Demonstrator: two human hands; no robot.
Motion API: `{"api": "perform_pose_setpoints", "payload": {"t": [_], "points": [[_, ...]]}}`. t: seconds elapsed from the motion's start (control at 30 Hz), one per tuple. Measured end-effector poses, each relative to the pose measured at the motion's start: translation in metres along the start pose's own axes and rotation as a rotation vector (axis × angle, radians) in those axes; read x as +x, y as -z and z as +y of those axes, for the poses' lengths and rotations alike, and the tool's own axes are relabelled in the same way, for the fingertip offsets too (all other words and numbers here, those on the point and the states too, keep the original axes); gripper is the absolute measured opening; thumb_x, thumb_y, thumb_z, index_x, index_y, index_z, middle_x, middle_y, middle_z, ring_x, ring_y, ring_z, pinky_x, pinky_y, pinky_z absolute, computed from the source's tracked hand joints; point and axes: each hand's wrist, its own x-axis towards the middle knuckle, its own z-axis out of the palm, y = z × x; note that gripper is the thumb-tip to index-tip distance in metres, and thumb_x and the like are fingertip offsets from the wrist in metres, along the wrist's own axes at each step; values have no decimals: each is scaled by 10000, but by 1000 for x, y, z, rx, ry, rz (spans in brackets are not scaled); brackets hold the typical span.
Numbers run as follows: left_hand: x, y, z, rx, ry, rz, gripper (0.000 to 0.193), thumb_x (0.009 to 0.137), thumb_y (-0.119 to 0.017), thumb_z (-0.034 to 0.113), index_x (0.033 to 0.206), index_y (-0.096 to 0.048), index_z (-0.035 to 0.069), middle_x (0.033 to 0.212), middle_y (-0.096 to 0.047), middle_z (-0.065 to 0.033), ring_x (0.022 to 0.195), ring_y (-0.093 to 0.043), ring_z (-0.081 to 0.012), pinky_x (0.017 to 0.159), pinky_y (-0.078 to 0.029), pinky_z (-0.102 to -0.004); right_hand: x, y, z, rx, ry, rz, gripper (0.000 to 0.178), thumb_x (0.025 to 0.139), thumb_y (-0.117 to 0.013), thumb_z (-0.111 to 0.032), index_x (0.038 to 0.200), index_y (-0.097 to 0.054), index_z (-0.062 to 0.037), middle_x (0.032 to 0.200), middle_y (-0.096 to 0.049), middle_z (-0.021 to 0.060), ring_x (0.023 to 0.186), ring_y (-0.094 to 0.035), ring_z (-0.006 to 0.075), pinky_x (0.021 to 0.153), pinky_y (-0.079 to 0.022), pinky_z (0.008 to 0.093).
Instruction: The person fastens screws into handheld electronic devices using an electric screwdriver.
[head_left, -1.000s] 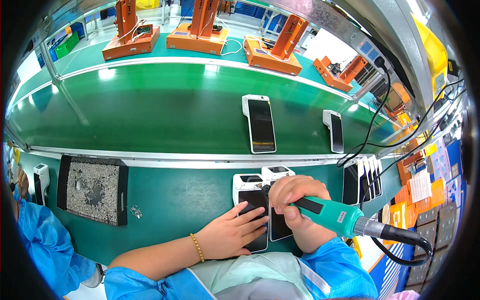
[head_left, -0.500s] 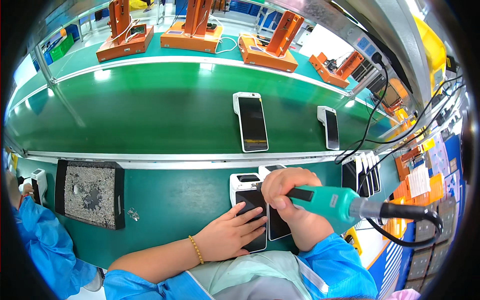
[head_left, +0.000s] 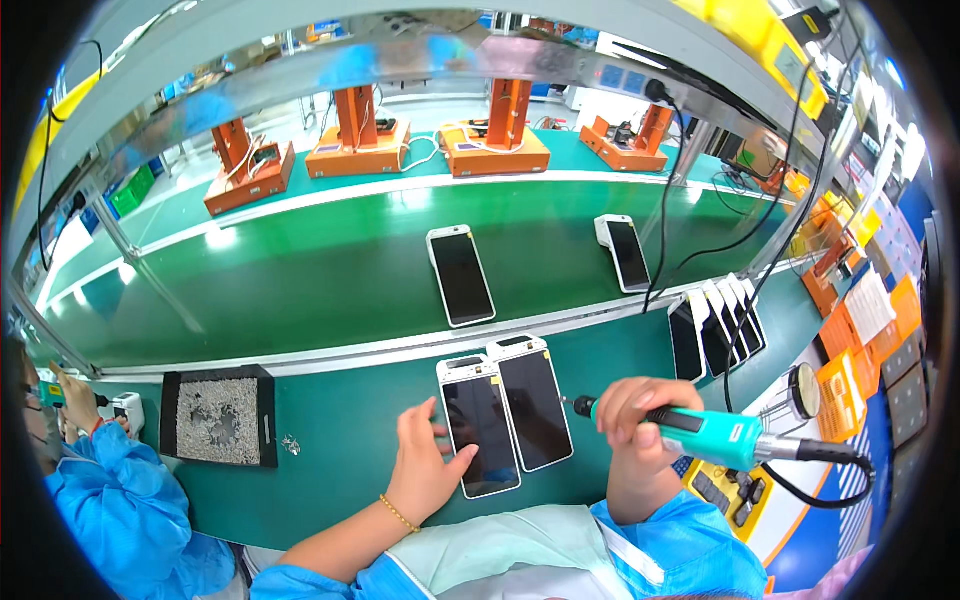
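Left hand (head_left: 420,468), thumb and fingers apart, at the left edge of a white handheld device (head_left: 484,425) on the green bench (head_left: 345,420), contact hard to tell from here; right hand (head_left: 640,412) raised, clamped round a teal screwdriver (head_left: 728,440), tip leftward; co-worker (head_left: 130,500), far left, cut off.

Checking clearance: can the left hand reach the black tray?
Probably yes: between the left hand and the black tray lie only the green bench and a few small loose pieces.
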Motion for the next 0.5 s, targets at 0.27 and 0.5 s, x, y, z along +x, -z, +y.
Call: {"api": "perform_pose_setpoints", "payload": {"t": [0.27, 0.5], "points": [[1, 6, -19, -833, 534, -240, 298, 966, -480, 24, 1259, -485, -29, 1134, -647, -121, 967, -667, -206, 802, -576, -354, -41, 38, -63, -251, -53, 106, 191, 827, -707, -58, 962, -587, 1, 750, -634, 107, 615, -602, 182, 581, -512, 309], [30, -27, 49, -1192, 394, -456, 284, 1010, -450, 106, 1270, -466, -5, 1227, -594, -131, 1103, -612, -249, 968, -503, -425, -68, 74, -122, -253, 60, 244, 179, 809, -715, -50, 932, -594, 1, 681, -612, 121, 567, -594, 196, 534, -499, 312]]}}
